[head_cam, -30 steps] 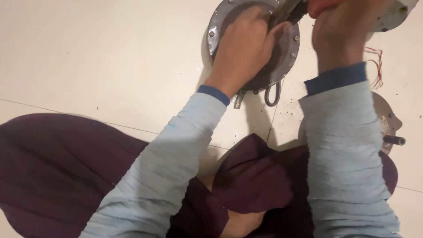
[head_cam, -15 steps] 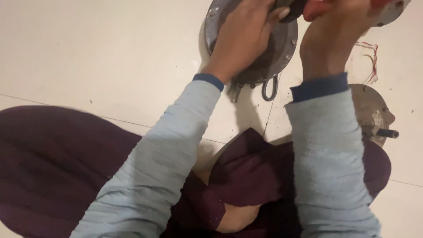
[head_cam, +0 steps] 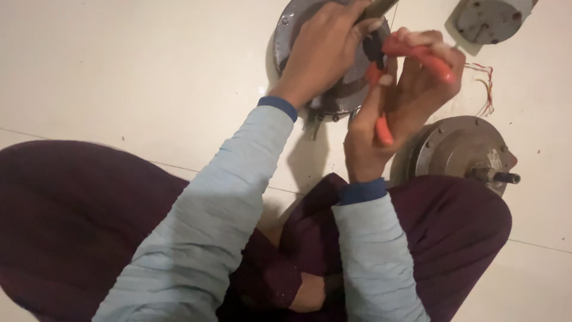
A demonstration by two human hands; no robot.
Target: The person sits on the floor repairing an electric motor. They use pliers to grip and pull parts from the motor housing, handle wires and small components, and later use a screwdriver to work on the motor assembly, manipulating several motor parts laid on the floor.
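Both hands are closed: my left hand (head_cam: 325,50) presses down over the round grey motor housing (head_cam: 351,89) on the floor (head_cam: 119,71) ahead of my crossed legs, and my right hand (head_cam: 399,101) clamps the red-handled pliers (head_cam: 411,53), whose nose meets the housing's top just beside my left fingers. Housing looks heavy, rigid cast metal, smooth-faced and likely to slide on tile; best taken by the rim. A second housing with shaft (head_cam: 465,149) lies near my right knee.

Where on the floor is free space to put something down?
Free: the floor left of the round metal cover, above the left knee. Crowded: the right side, with both hands, the pliers, the motor part and wires.
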